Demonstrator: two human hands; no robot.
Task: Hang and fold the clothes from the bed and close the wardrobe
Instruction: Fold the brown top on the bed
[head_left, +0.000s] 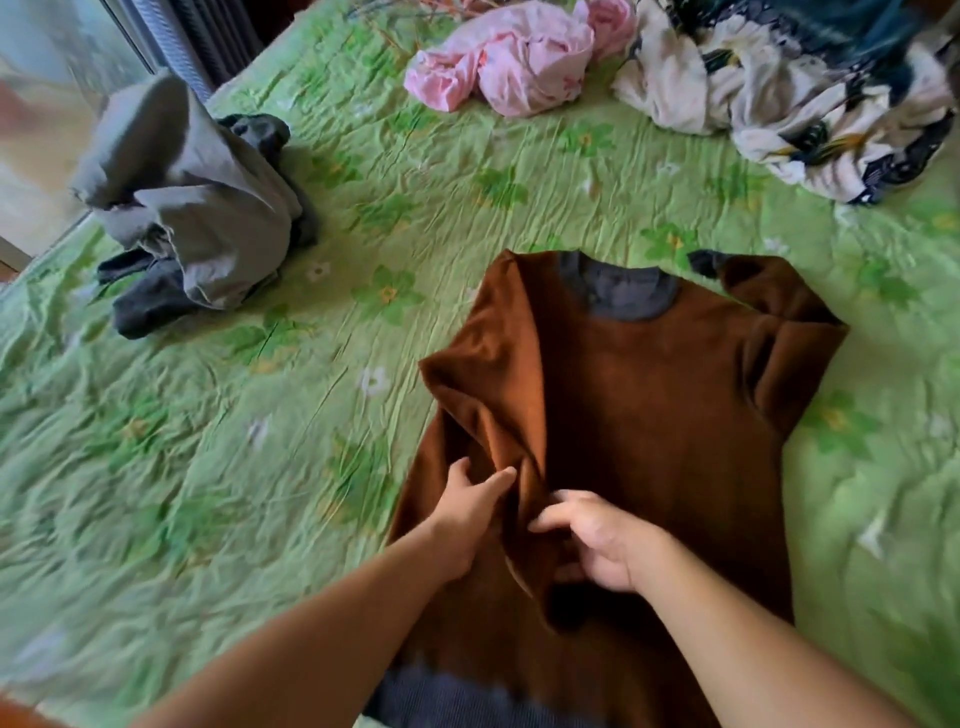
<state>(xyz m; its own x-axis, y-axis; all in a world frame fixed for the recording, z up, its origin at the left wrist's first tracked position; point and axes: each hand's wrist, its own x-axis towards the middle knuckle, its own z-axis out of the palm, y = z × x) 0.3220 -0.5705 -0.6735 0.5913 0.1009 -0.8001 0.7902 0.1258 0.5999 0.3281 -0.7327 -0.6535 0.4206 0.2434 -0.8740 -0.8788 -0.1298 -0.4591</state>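
Two hands work one fold. The left hand (465, 519) has its grip closed on a bunched ridge of the left-side sleeve (488, 374), thumb on top, fingers tucked into the cloth. The right hand (602, 551) has its grip curled and pinches the same sleeve lower down, by the dark cuff (571, 608).

Risks, judged from here:
- The sleeve is bunched, not flat. Pressing it down as it is would likely lock creases into the fold.
- The fabric looks plush and may be slippery, so a loose pinch could let the sleeve slide back out.
- The bed (208, 415) cover is crumpled and soft. Dragging the garment could ruck up the body and skew the fold line.
- The right-side sleeve (784, 353) is only roughly doubled over, so the sides may end up uneven.

The brown sweater (649, 415) lies spread flat, collar away from the person, by the near edge of the bed, right of middle. It is rust-brown and velvety, with a dark grey ribbed collar (618, 291) and a dark grey hem (441, 696) at the near edge. The body is mostly smooth.

Other clothes wait unfolded: a grey clothes pile (197, 208) towards the left edge, a pink garment (509, 67) at the far edge, and a floral garment (805, 104) towards the far right corner. The wardrobe is not in view.
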